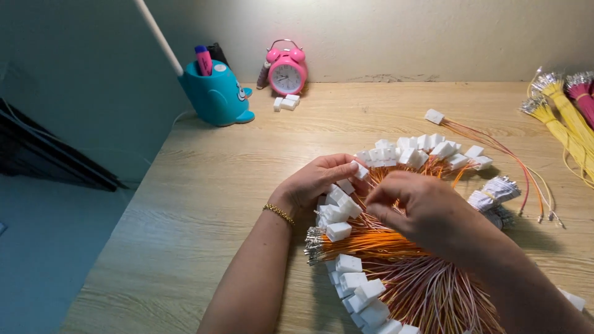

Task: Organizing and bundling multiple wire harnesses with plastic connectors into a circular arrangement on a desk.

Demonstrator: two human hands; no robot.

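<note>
While a blue pen holder (216,96) and pink alarm clock (286,71) stand at the back of the worktop (204,204), the left hand (312,180) pinches a white connector (359,170); the right hand (414,201) curls closed over orange wires (377,241) mid-worktop.

White connectors (339,231) on orange wires (377,242), pink clock (286,72), seemingly teal holder (216,96)
</note>
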